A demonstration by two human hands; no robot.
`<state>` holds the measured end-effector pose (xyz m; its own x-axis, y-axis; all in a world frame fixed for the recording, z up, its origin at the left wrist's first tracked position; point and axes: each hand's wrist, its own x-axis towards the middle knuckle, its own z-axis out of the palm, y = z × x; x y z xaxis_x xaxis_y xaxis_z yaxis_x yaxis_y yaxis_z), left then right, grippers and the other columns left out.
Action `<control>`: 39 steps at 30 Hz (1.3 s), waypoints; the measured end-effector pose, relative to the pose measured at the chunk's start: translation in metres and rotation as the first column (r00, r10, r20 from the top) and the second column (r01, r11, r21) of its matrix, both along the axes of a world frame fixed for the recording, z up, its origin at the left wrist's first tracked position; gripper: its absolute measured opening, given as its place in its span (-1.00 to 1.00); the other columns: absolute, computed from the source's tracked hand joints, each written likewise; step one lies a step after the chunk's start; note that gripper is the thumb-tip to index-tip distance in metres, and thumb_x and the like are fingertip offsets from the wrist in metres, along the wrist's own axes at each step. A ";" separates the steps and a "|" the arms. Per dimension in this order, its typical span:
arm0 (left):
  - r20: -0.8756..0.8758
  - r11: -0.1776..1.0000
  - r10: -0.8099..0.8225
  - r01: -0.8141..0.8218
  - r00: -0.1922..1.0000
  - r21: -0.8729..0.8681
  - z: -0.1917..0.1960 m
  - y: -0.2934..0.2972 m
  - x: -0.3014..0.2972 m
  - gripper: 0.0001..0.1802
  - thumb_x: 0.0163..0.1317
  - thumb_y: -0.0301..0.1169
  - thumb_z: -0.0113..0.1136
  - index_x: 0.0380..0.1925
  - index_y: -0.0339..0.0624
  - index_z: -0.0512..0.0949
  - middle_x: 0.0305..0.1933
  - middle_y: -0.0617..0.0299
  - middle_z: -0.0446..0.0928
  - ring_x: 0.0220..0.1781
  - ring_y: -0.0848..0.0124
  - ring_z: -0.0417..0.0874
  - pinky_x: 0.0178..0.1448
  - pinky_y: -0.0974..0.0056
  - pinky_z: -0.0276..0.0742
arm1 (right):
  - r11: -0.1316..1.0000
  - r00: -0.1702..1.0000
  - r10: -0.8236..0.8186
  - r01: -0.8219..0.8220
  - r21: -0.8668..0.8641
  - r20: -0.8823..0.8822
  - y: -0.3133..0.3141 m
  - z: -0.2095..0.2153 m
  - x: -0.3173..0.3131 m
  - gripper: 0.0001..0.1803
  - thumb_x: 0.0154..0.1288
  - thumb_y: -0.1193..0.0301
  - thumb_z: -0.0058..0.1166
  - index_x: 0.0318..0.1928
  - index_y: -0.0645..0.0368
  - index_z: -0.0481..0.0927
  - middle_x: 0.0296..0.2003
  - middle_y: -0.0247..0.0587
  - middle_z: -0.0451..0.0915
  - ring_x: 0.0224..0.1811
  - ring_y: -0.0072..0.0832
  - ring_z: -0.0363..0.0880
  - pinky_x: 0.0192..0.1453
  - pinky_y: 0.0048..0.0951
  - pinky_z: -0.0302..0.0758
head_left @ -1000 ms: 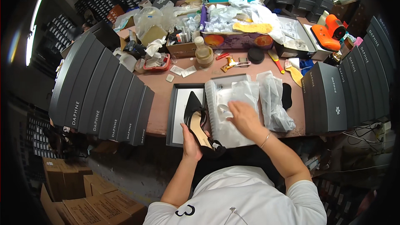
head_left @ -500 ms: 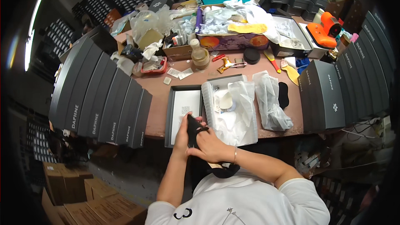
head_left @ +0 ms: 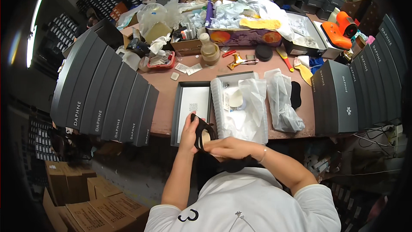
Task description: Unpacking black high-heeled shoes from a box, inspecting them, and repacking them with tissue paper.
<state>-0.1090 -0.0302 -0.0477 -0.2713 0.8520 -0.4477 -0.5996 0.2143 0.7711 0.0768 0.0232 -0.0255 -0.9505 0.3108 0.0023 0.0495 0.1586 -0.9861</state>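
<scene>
Overhead view of a person at a brown table [head_left: 165, 103]. The landmark is the open box [head_left: 191, 107], a dark tray with a pale lining lying at the table's near edge.

The shoe [head_left: 204, 135], black with a tan insole, is held just off the near right corner of the box, over the table's edge and close to the person's chest. The left hand [head_left: 188, 131] grips it from the left, fingers curled round its side and thumb toward the insole. The right hand [head_left: 229, 147] lies across it from the right, fingers closed over the near end; whether they pinch it or only cover it cannot be told. The two hands are almost touching around the shoe.

Right of the box and touching it lies a second tray [head_left: 240, 107] filled with white wrapping paper. Further right lies a clear bag [head_left: 283, 101], with a dark oval pad [head_left: 295, 94] at its far side. Beyond that, at the table's right end, stands a row of dark boxes [head_left: 343, 94] on edge.

Left of the open box, a longer fan of dark boxes [head_left: 103, 99] leans across the table's left end.

Behind the open box lie small paper tags [head_left: 187, 68], a jar [head_left: 209, 51], and scissors [head_left: 240, 61]. Further back stands a carton [head_left: 240, 34] heaped with white paper and a yellow insole. An orange tool [head_left: 341, 32] sits far to the right of it.

Below the table's left end, cardboard cartons [head_left: 81, 197] stand on the floor.
</scene>
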 end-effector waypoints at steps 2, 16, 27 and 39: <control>0.078 0.997 -0.033 0.028 0.996 0.065 0.002 0.005 -0.005 -0.61 0.46 -0.28 -0.08 0.25 0.00 0.27 -0.12 0.12 0.51 -0.14 0.31 0.63 -0.11 0.17 0.66 | 0.976 0.993 -0.085 0.066 0.209 0.081 0.009 0.002 0.021 -0.52 0.40 0.15 -0.09 0.20 0.14 0.45 0.35 0.20 0.17 0.35 -0.02 0.26 0.31 -0.18 0.30; -0.209 1.000 0.003 -0.007 0.978 -0.016 0.015 -0.002 0.032 -0.49 0.44 -0.28 0.01 0.30 -0.19 0.18 0.02 0.18 0.44 -0.03 0.51 0.51 0.02 0.40 0.48 | 0.617 0.863 -0.504 0.387 0.685 -0.033 -0.013 -0.044 -0.039 -0.64 0.15 0.37 0.01 -0.16 0.41 0.62 0.13 0.07 0.44 0.35 0.10 0.19 0.28 0.37 0.06; -0.047 0.998 -0.056 0.057 0.997 0.021 -0.004 0.000 0.035 -0.55 0.49 -0.22 -0.11 0.27 -0.14 0.21 -0.07 0.17 0.50 -0.05 0.46 0.57 0.05 0.35 0.52 | 0.775 0.880 -0.472 0.391 0.497 0.043 -0.012 -0.046 -0.023 -0.66 0.25 0.39 -0.11 -0.16 0.43 0.58 0.46 0.25 -0.28 0.52 0.19 -0.31 0.40 0.36 -0.11; 0.002 0.981 -0.163 0.162 0.987 0.105 0.009 -0.010 0.021 -0.50 0.49 -0.09 -0.14 0.29 -0.11 0.23 0.01 0.18 0.43 -0.02 0.45 0.51 0.10 0.37 0.49 | 0.853 0.997 -0.064 0.027 0.522 0.053 -0.023 0.010 0.003 -0.71 0.35 0.22 -0.06 -0.11 0.13 0.57 0.47 0.21 -0.26 0.51 0.26 -0.39 0.42 0.34 -0.15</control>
<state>-0.0879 -0.0397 -0.0386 -0.1212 0.9266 -0.3561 -0.5721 0.2280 0.7879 0.0800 0.0001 -0.0150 -0.9391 0.3243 0.1137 0.1308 0.6435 -0.7542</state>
